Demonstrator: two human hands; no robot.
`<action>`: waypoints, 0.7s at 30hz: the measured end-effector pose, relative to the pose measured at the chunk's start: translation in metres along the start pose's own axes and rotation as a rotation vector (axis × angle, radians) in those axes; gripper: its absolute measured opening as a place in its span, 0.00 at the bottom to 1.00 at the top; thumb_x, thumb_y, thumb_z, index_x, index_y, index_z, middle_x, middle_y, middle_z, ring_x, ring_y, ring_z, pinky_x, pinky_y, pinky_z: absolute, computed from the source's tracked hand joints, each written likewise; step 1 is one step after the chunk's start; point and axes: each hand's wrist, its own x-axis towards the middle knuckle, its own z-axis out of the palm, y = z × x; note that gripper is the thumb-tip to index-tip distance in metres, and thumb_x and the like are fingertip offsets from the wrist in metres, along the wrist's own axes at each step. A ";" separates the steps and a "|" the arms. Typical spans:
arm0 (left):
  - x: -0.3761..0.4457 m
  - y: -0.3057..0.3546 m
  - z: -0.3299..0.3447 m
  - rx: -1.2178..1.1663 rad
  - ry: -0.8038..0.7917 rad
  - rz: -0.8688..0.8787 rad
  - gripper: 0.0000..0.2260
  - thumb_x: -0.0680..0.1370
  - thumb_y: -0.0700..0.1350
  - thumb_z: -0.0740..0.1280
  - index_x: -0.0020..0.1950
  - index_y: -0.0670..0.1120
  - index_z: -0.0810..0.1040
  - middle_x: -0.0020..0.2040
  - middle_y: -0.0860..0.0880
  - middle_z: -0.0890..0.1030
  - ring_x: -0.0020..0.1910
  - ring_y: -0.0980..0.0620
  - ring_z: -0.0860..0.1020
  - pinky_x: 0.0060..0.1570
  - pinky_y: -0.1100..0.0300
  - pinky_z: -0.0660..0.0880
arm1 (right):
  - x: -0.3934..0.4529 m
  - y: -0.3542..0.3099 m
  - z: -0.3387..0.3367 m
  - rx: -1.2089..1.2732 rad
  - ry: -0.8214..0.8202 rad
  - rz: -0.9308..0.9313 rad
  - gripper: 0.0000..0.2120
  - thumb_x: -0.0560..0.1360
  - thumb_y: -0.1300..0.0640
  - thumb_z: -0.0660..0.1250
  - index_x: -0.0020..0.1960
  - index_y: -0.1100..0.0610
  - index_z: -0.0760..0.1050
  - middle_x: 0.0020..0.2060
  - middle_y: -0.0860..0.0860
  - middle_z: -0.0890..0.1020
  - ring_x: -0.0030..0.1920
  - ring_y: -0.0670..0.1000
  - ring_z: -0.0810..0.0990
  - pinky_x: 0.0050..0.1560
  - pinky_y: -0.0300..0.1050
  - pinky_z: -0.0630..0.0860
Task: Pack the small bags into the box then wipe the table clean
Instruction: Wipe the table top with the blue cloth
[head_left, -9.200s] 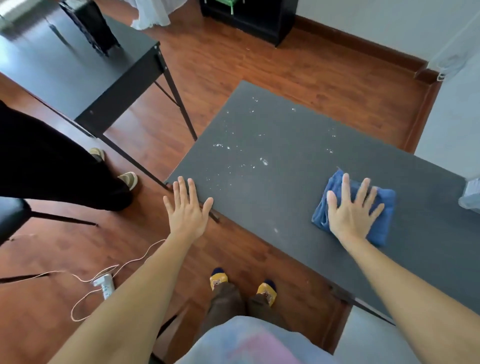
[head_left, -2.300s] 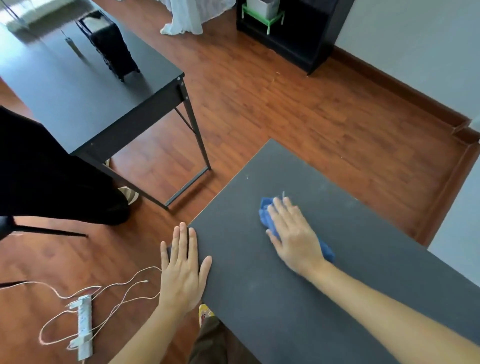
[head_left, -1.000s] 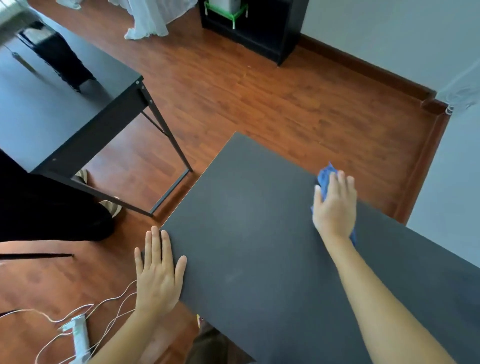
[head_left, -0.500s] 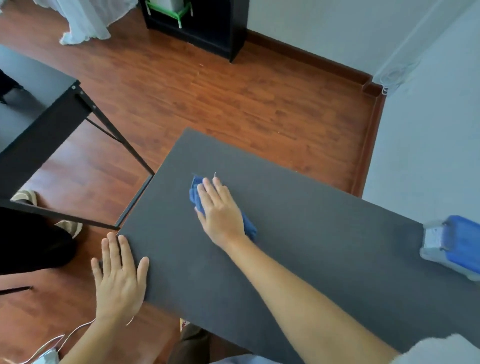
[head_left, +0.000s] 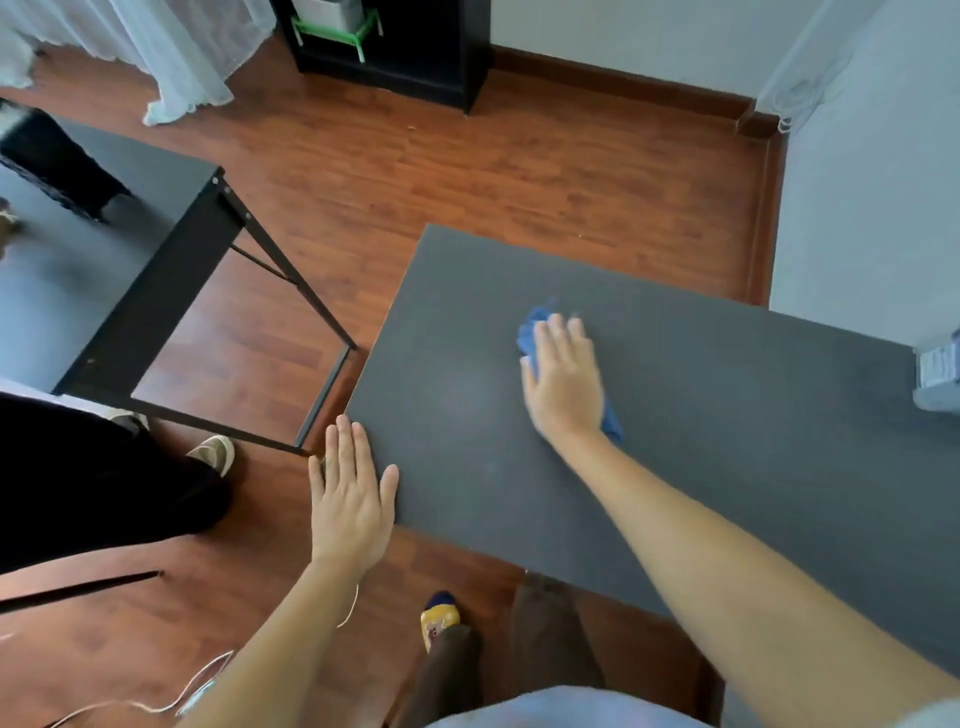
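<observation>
1. A dark grey table is seen from above, on a red-brown wood floor.
2. The right hand is laid flat, palm down, fingers stretched out and close together, on a blue cloth in the middle-left part of the tabletop.
3. The cloth is pressed to the table under the palm; blue is shown past the fingertips and at the wrist side. Hand and cloth are slightly blurred.
4. The left hand is held flat with fingers straight and together, thumb out, at the table's near left corner; the thumb is touching the table edge. Nothing is held in it.
5. The tabletop around the cloth is seen as plain grey, with faint smudges.
6. A pale box-like object is cut off at the table's right edge; what it is cannot be told. No small bags are in view.
7. A second dark table is stood to the left, apart from the first.
8. A slipper is seen under the table's near edge.
9. A white cable is lying on the floor at lower left.
</observation>
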 end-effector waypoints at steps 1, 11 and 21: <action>-0.001 -0.005 -0.001 0.013 -0.004 0.044 0.31 0.79 0.60 0.36 0.77 0.45 0.38 0.79 0.49 0.38 0.77 0.51 0.36 0.75 0.47 0.41 | -0.022 -0.032 0.008 0.003 -0.036 -0.137 0.23 0.78 0.54 0.63 0.71 0.63 0.71 0.71 0.59 0.73 0.72 0.63 0.69 0.72 0.56 0.67; -0.007 -0.028 -0.011 0.048 -0.041 0.216 0.29 0.81 0.58 0.37 0.77 0.45 0.37 0.78 0.48 0.36 0.76 0.51 0.33 0.75 0.46 0.38 | -0.153 0.083 -0.046 -0.076 -0.086 0.019 0.24 0.81 0.50 0.56 0.70 0.64 0.72 0.71 0.58 0.73 0.75 0.59 0.66 0.74 0.55 0.65; -0.005 -0.023 -0.010 -0.158 -0.052 0.127 0.27 0.79 0.59 0.36 0.76 0.51 0.36 0.78 0.55 0.37 0.75 0.58 0.32 0.73 0.44 0.33 | -0.176 -0.065 0.006 0.074 -0.156 -0.290 0.23 0.79 0.51 0.60 0.73 0.55 0.68 0.73 0.50 0.71 0.75 0.54 0.66 0.74 0.50 0.66</action>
